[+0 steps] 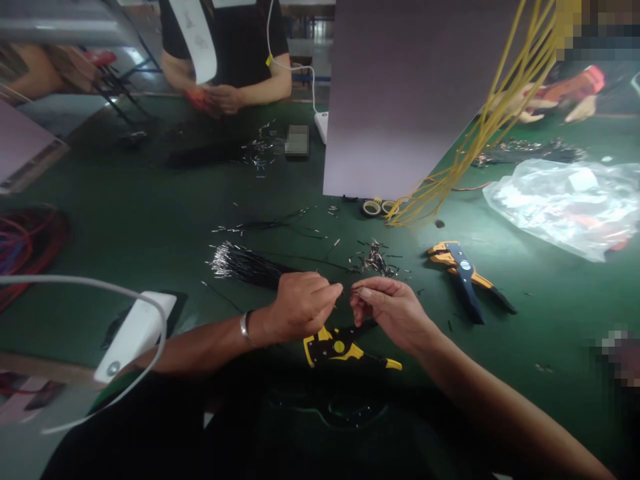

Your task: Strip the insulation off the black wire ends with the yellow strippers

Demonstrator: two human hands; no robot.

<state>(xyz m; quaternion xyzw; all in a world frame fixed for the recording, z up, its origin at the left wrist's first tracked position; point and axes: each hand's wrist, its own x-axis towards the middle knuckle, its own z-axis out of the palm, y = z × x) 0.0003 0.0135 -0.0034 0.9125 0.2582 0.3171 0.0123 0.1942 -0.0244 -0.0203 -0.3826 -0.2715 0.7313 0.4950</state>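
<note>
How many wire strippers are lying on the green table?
2: the yellow stripper, below and left of the right hand; the orange stripper, to the right of that hand. Others may be hidden.

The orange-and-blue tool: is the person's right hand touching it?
Apart. The head view shows a strip of green tabletop between the right hand and the orange-and-blue tool.

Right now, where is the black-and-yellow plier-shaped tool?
In the head view, the tool lies on the green tabletop, just below the bare left hand and right hand, left of the orange-and-navy pliers.
</note>
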